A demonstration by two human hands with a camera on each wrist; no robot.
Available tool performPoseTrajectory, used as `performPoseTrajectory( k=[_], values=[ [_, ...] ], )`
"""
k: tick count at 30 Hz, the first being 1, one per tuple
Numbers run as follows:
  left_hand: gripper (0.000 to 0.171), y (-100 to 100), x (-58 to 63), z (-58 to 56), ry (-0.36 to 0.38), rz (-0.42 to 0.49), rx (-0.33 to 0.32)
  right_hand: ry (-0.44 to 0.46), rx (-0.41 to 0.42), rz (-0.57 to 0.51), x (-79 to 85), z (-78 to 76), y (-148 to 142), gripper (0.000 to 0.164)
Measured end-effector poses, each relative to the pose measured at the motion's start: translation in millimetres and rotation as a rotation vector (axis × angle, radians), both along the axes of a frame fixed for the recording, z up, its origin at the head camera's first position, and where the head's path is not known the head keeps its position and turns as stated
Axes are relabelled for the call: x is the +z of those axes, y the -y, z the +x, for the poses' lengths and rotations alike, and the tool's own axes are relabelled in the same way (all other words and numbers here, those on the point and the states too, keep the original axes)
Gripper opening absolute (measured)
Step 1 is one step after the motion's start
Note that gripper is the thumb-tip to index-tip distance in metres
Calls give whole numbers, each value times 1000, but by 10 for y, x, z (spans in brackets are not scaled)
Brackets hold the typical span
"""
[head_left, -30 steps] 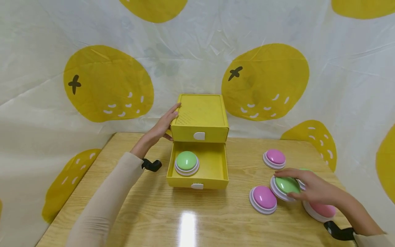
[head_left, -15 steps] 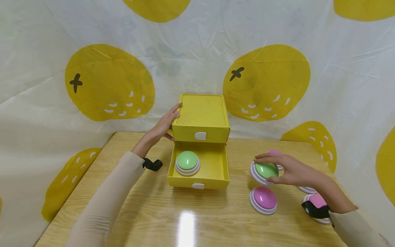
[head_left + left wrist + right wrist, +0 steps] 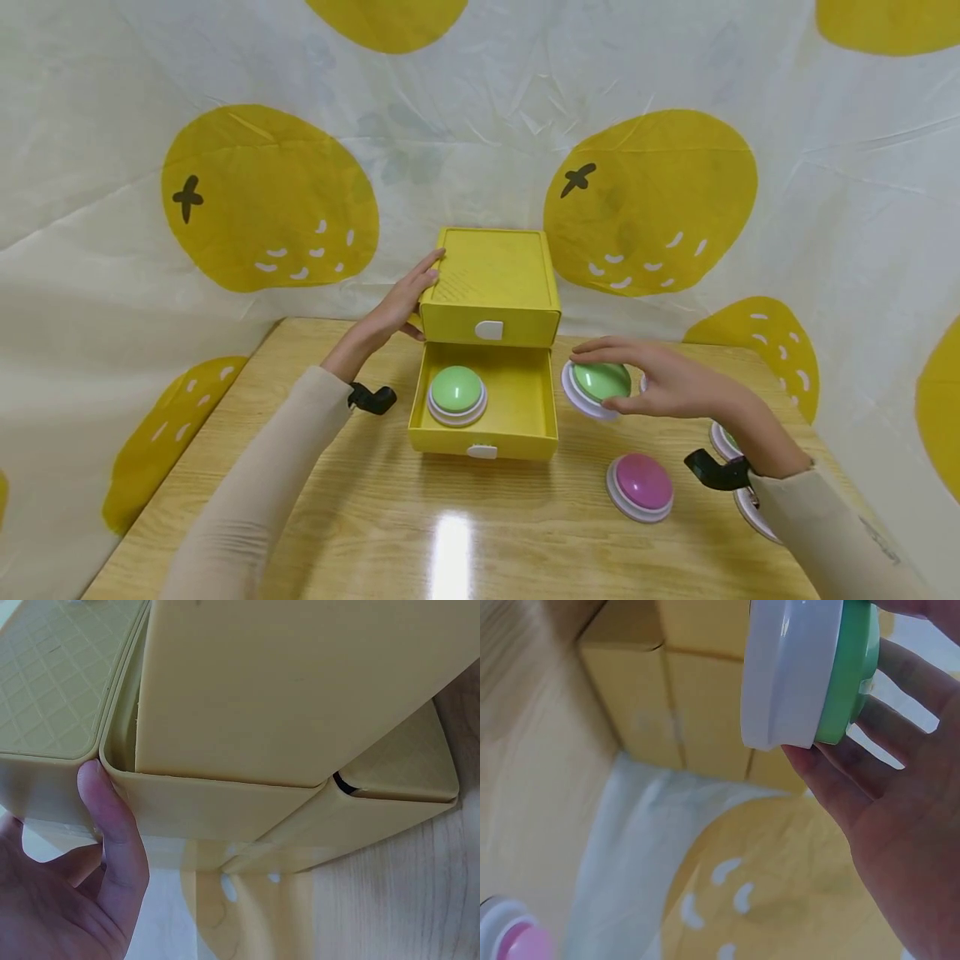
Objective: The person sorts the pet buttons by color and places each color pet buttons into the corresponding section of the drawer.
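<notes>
My left hand [image 3: 396,307] rests against the left side of a yellow two-drawer box [image 3: 495,267], its fingers at the top edge. In the left wrist view, the thumb [image 3: 112,814] touches the box's edge. The lower drawer [image 3: 517,400] is pulled out and contains a green push button [image 3: 457,389] with a white base at its left. My right hand [image 3: 667,379] pinches another green push button [image 3: 602,382] by its rim, just right of the open drawer. That button is raised and tilted, its white base [image 3: 787,675] facing the box in the right wrist view.
A pink push button [image 3: 644,483] lies on the wooden table [image 3: 360,517] in front of the right hand. More buttons, one with a green top [image 3: 723,442], are partly hidden under the right forearm. A fruit-print cloth [image 3: 465,150] hangs behind the box.
My right hand has lifted the green push button from among the others and carried it left toward the open drawer. The left hand stays on the box.
</notes>
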State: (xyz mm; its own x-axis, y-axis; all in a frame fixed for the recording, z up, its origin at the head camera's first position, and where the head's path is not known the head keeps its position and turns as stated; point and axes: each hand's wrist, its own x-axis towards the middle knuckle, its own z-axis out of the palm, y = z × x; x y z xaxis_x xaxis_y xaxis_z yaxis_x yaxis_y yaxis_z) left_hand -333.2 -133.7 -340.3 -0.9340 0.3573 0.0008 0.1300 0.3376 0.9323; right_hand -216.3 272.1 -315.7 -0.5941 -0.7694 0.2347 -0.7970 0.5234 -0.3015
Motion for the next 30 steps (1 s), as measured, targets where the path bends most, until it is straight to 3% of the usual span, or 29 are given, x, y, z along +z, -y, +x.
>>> performPoseTrajectory(
  k=[12, 20, 30],
  values=[
    [53, 4, -6, 6, -6, 9, 9, 88, 51, -2, 221, -66, 524, 58],
    [54, -13, -5, 6, -5, 9, 3, 67, 121, -11, 193, -164, 780, 57],
    [54, -7, 4, 25, -7, 10, 9, 143, 146, 17, 54, -258, 942, 59]
  ],
)
